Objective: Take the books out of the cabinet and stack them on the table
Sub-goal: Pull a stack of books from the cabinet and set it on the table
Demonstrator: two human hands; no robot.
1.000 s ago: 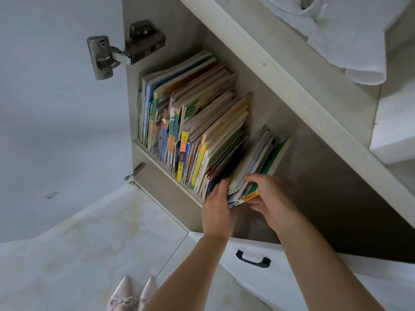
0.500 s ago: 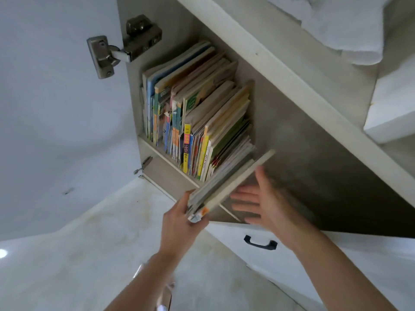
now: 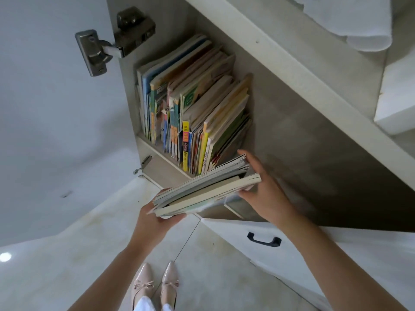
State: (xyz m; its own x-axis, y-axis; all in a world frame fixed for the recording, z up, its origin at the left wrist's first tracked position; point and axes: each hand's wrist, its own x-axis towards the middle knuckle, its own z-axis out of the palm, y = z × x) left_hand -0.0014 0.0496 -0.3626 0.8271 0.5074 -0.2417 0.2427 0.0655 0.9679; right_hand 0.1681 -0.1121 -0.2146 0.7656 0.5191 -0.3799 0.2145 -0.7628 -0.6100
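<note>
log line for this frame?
step: pulling books | left hand: grips bundle | right hand: steadies far end | rest: in cabinet

A pale grey wall (image 3: 49, 104) fills the left side. The floor (image 3: 74, 254) is cream tile with faint brownish stains and a bright spot of reflected light (image 3: 5, 257). A metal hinge (image 3: 112, 41) sits at the cupboard's edge. Lower right, a white drawer (image 3: 336, 254) carries a black handle (image 3: 263, 240).
</note>
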